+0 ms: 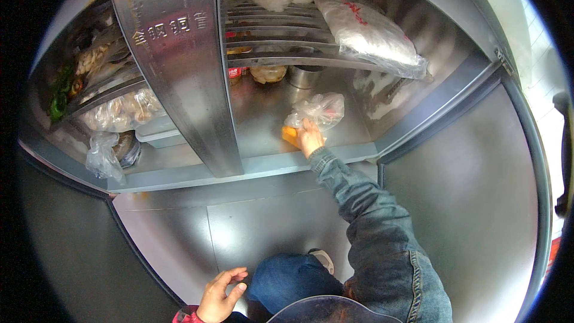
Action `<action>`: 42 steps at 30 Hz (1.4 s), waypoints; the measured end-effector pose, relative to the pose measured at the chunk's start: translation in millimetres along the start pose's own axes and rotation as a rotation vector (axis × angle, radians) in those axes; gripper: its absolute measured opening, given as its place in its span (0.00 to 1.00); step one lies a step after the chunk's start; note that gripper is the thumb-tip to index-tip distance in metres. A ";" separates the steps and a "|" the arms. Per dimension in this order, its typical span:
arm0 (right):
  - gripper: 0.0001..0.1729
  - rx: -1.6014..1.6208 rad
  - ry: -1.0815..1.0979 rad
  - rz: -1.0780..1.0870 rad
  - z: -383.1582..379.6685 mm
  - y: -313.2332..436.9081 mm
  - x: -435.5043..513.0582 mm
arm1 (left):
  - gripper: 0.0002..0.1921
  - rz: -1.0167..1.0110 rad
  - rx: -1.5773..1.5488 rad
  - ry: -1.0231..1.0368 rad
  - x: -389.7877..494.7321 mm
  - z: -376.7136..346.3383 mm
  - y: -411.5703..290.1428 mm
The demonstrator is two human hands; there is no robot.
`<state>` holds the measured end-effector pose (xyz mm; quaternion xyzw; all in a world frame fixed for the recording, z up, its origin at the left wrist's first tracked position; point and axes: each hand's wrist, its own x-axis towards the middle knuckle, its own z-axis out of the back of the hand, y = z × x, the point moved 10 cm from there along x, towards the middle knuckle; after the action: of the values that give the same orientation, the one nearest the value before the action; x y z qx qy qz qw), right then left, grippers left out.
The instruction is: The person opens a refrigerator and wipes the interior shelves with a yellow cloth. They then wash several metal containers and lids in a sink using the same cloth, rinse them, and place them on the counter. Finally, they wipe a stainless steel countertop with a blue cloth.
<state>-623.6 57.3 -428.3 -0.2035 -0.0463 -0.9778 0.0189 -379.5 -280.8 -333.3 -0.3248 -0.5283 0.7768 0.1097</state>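
Reaching into the right side of a stainless steel cabinet, my right hand has its fingers on an orange item that lies on the cabinet floor. A knotted clear plastic bag touches the fingertips from behind. How firmly the fingers grip either thing is hard to see, since the back of the hand hides them. My left hand hangs low in front of the cabinet beside my knee, fingers apart and slightly curled, with nothing in it.
A metal post divides the cabinet. On the slatted shelf lies a large clear bag of white contents; below stands a steel pot. Bagged food and a lidded plastic box sit at left. The right door stands open.
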 end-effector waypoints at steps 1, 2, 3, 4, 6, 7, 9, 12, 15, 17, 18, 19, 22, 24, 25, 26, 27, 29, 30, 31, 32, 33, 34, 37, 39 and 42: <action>0.07 -0.004 -0.038 0.013 10.9 2.5 -0.2 | 0.17 0.002 0.007 0.003 -0.2 0.3 -0.4; 0.07 -0.007 0.009 0.019 12.3 2.6 0.6 | 0.17 0.002 0.013 0.008 -0.1 0.1 -0.8; 0.07 -0.008 0.019 0.044 16.1 3.3 1.6 | 0.17 0.001 0.018 0.013 0.4 -0.3 -1.3; 0.07 -0.009 0.041 0.059 17.2 2.9 2.3 | 0.17 0.004 0.007 0.015 1.0 -0.7 -0.9; 0.07 -0.033 0.033 0.098 20.1 4.2 2.4 | 0.17 0.018 -0.014 0.015 1.4 -1.6 0.6; 0.07 -0.031 0.013 0.129 21.6 6.4 1.9 | 0.17 0.019 -0.011 0.014 1.5 -2.0 0.9; 0.08 -0.038 0.038 0.115 17.8 0.1 1.2 | 0.16 0.023 -0.006 0.007 1.1 -2.3 2.1; 0.09 -0.154 0.070 0.117 14.5 -21.3 1.0 | 0.17 0.016 -0.001 -0.007 -0.1 -1.7 2.6; 0.09 -0.218 0.074 0.088 19.4 -68.6 4.9 | 0.17 0.007 0.012 -0.005 -0.4 -2.2 2.9; 0.09 -0.263 0.150 -0.009 16.3 -113.6 6.9 | 0.17 -0.012 0.048 -0.009 0.2 -2.0 1.5; 0.10 -0.383 0.056 0.064 28.5 -123.5 6.2 | 0.17 -0.023 0.067 -0.013 0.5 -1.8 0.6; 0.12 -0.500 0.077 0.078 27.2 -137.0 9.6 | 0.17 -0.042 0.084 -0.014 1.0 -1.9 -0.9; 0.13 -0.354 0.044 -0.057 36.5 -174.8 23.7 | 0.17 -0.071 0.122 -0.016 2.0 -2.8 -3.0; 0.12 -0.356 0.097 -0.053 36.0 -183.3 30.2 | 0.17 -0.063 0.127 -0.016 3.0 -3.8 -1.5; 0.12 -0.385 0.119 -0.009 35.0 -181.6 34.0 | 0.17 -0.063 0.126 -0.018 3.5 -4.2 -1.2; 0.11 -0.423 0.103 0.042 35.9 -176.8 37.7 | 0.16 -0.063 0.125 -0.019 4.0 -4.6 -0.9; 0.12 -0.410 0.121 0.021 34.6 -179.8 40.3 | 0.16 -0.064 0.125 -0.019 4.5 -4.9 -0.7; 0.12 -0.400 0.088 -0.001 35.0 -182.2 44.7 | 0.16 -0.058 0.129 -0.015 5.3 -5.7 0.3; 0.12 -0.412 0.075 0.013 33.7 -182.3 45.5 | 0.16 -0.055 0.131 -0.013 5.5 -6.1 0.7; 0.12 -0.422 0.069 0.026 30.7 -182.8 46.0 | 0.16 -0.045 0.129 -0.008 5.8 -6.4 1.7; 0.12 -0.432 0.081 0.032 26.6 -185.4 45.9 | 0.16 -0.036 0.126 -0.003 6.1 -6.9 2.5; 0.12 -0.435 0.087 0.036 23.3 -188.2 44.9 | 0.16 -0.027 0.123 0.004 6.3 -7.4 3.3; 0.12 -0.437 0.108 0.034 19.2 -191.5 44.4 | 0.16 -0.031 0.115 0.004 6.5 -7.5 2.6; 0.10 -0.451 0.068 0.029 23.0 -192.5 40.1 | 0.16 -0.026 0.085 -0.001 6.5 -6.9 2.1; 0.11 -0.398 0.084 0.043 25.6 -182.2 36.1 | 0.16 0.003 0.059 -0.002 6.1 -6.5 4.2; 0.15 -0.244 0.216 0.097 19.5 -143.7 22.3 | 0.16 -0.041 0.144 0.017 6.3 -7.5 -0.3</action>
<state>-644.2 201.8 -413.5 -0.0998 0.0849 -0.9903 0.0462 -379.7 -271.8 -337.3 -0.3116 -0.4767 0.8076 0.1531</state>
